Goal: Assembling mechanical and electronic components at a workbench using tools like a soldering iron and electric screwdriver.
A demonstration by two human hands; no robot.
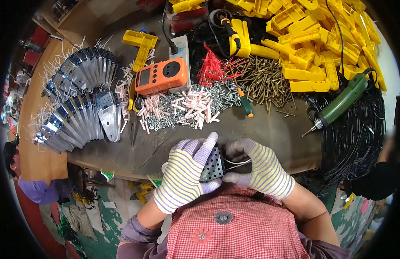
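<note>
Gripping a perforated metal piece [213,167], lower centre of the frame, gloved left hand [184,167] partly hiding it, right hand [261,167] beside pale wires [239,163], blurred, cannot tell if grasping them.

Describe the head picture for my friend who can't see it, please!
A gloved left hand holds a holed metal part; the gloved right hand is near white wires. Beyond, on a bench, lie screws, an orange device and heaped yellow parts.

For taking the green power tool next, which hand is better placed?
Probably the right hand: it is nearer the green power tool, while the left hand holds the metal part.
</note>
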